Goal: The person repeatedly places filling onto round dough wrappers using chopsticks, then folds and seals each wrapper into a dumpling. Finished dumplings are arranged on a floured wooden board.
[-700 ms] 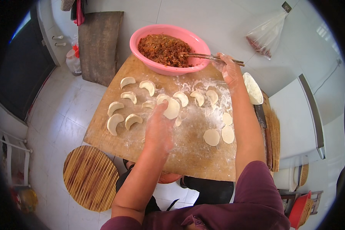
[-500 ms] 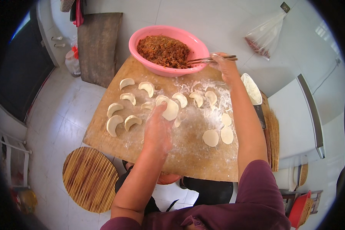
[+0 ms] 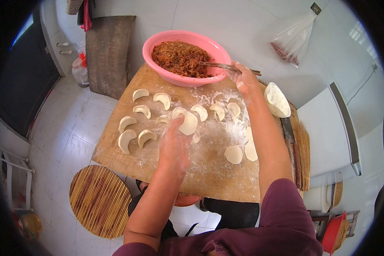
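My left hand is closed on a round dumpling wrapper, held above the middle of the wooden board with the thumb on top. At the back, my right hand grips a pair of chopsticks. Their tips are sunk in the reddish-brown filling heaped in a pink basin. Crescent-shaped folded dumplings lie on the board's left half and along its middle. Flat round wrappers lie at the right, one partly hidden by my right forearm. Loose flour dusts the board.
A white bowl of flour stands by the board's right edge, near a dark-bladed knife and a straw brush. A round slatted mat is at lower left. One wooden panel leans against the wall.
My right hand has shifted slightly left and down, and the chopstick tips have moved left into the filling. My left hand stays nearly still with the wrapper.
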Tool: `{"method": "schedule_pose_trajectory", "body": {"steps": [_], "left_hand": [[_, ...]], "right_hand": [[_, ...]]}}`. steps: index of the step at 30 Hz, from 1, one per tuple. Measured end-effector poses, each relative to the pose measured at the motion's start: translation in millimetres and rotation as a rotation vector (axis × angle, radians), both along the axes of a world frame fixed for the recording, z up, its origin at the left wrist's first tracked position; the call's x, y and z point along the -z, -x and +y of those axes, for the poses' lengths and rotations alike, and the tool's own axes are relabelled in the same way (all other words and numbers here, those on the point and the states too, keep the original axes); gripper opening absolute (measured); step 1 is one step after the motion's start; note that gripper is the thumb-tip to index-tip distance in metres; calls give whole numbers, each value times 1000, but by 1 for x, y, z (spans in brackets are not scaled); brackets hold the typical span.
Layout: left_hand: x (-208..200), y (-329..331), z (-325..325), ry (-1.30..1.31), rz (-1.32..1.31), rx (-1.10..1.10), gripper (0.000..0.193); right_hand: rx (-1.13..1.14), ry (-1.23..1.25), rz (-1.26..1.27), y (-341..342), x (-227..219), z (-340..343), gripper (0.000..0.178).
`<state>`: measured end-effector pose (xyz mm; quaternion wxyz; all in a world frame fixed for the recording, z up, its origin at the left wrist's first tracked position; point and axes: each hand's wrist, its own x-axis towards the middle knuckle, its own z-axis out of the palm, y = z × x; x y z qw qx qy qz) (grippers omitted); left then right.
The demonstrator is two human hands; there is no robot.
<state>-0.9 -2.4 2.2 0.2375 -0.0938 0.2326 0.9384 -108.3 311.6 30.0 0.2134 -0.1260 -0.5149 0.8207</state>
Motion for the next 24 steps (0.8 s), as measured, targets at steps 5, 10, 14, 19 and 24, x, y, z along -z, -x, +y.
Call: {"method": "schedule_pose_trajectory", "body": {"steps": [5, 10, 14, 19, 24], "left_hand": [[-2, 1, 0, 1, -18, -1, 34], [2, 4, -2, -18, -27, -11, 33], [3, 3, -2, -22, -26, -9, 32], [0, 3, -1, -26, -29, 6, 32], [0, 4, -2, -24, -26, -2, 31]], "right_hand": [[44, 36, -10, -2, 0, 9, 20], [57, -97, 17, -19, -21, -4, 21], [15, -250, -36, -26, -25, -5, 25], [-15, -250, -39, -23, -15, -29, 34], [18, -253, -37, -21, -11, -38, 38]]}}
